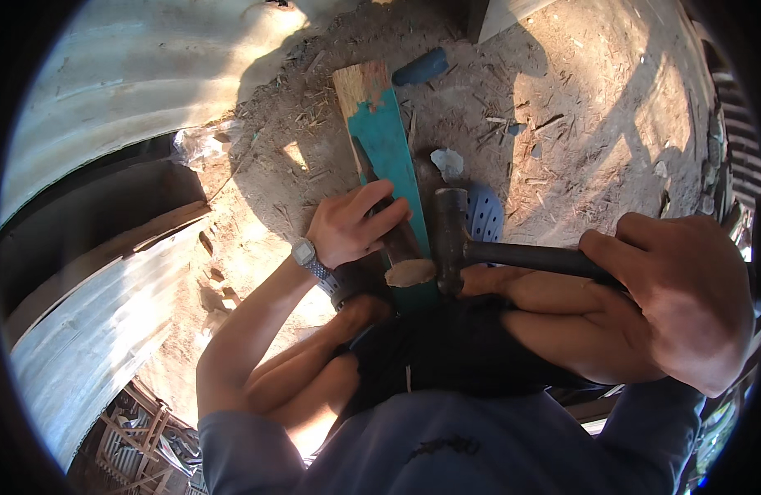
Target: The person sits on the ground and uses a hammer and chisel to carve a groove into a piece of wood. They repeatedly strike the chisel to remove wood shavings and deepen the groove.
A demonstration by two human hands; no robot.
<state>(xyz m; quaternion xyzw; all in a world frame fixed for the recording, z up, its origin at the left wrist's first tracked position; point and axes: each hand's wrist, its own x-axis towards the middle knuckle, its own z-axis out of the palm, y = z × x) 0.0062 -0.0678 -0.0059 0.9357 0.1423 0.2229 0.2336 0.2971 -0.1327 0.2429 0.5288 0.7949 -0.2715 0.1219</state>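
Note:
My left hand [353, 224], with a watch on its wrist, is closed round a wood chisel [403, 247]. The chisel's mushroomed wooden butt faces up toward me, and its dark blade slants away onto a plank [389, 144]. Worn green paint covers most of the plank; bare wood shows at its far end. In my right hand [678, 289] is the dark handle of a hammer [451, 235]. The hammer's head hangs just right of the chisel's butt; whether they touch I cannot tell. The near end of the plank runs in between my legs.
A blue perforated clog [484, 213] on my foot is beside the plank. Wood chips litter the dirt floor [579, 157]. A dark blue object [420, 66] lies by the plank's far end, and a pale scrap [448, 162] nearer. Corrugated sheets [141, 74] stand at the left.

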